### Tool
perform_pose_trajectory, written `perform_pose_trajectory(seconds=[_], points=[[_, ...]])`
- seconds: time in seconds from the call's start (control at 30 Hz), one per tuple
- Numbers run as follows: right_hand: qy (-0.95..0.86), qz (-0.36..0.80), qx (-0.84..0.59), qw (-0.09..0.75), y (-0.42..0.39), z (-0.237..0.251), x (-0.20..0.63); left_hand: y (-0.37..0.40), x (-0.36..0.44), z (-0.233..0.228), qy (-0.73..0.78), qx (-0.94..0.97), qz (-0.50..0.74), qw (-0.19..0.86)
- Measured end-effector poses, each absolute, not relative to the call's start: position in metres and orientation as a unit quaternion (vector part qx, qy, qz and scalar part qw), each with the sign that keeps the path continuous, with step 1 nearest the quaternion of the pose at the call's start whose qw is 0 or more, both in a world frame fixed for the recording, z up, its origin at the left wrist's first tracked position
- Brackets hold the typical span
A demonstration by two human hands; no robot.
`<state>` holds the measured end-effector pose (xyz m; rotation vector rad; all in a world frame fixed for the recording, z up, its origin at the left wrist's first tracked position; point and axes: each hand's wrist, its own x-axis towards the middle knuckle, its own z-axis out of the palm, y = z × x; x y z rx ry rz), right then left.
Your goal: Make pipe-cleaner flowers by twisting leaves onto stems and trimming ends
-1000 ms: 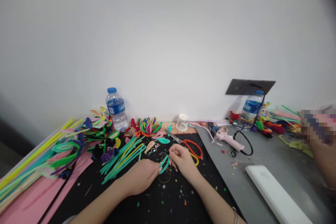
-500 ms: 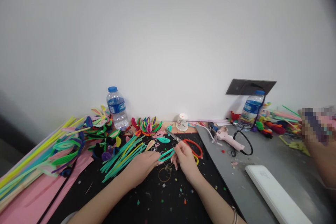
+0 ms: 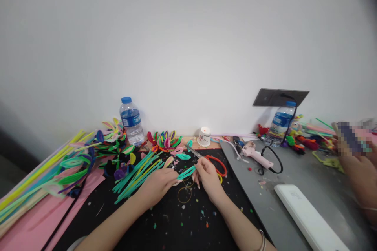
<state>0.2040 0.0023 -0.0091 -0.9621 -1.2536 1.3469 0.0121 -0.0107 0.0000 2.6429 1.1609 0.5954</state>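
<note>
Low in the frame's centre, your left hand and right hand each pinch one end of a folded teal pipe cleaner. Red-handled scissors lie just behind your right hand.

The pipe cleaner pinched between the left hand and right hand is fuzzy, matt teal chenille. The scissors have bright metal blades and glossy orange plastic handles. The water bottle is clear glossy plastic; the mat is matt black, and the tabletop is smooth matt grey.
</note>
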Motion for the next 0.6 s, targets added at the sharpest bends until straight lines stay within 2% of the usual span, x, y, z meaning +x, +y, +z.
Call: perform_pose_trajectory(seconds=[0.6], points=[[-0.626, 0.436, -0.439, 0.474, 0.0005, 0.0003, 0.214, -0.0115, 0.0115, 0.0092, 0.421, 0.858, 0.222, 0.193]])
